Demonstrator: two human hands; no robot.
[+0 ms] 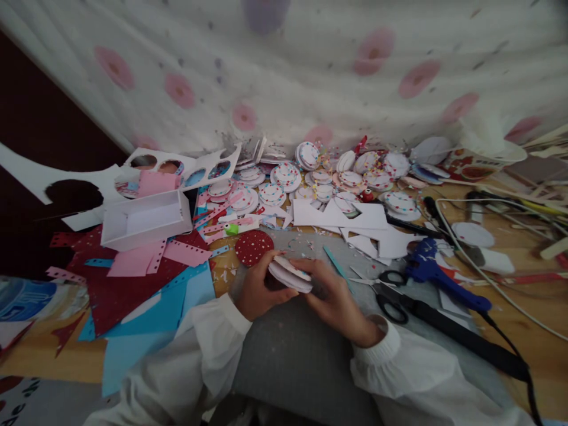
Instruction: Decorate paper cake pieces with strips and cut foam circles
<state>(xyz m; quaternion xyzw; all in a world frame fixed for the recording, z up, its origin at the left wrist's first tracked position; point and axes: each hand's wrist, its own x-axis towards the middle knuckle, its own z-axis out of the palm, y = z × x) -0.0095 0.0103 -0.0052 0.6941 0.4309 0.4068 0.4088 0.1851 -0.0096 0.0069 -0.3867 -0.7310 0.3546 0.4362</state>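
Observation:
Both my hands hold a small stack of white paper discs (pixel 290 274) low in the middle of the view. My left hand (pixel 258 290) curls round the stack's left side, fingers closed on it. From the right, my right hand (pixel 331 296) grips the same stack with its thumb on top. Both arms wear white sleeves. Just beyond the stack lies a dark red dotted paper circle (pixel 254 247) on the grey mat (pixel 302 349).
A white open box (pixel 144 222) sits at the left over pink, red and blue paper sheets (pixel 142 296). Many dotted discs (pixel 284 177) crowd the back by the curtain. Black scissors (pixel 390 293), a blue glue gun (pixel 437 275) and cables lie on the right.

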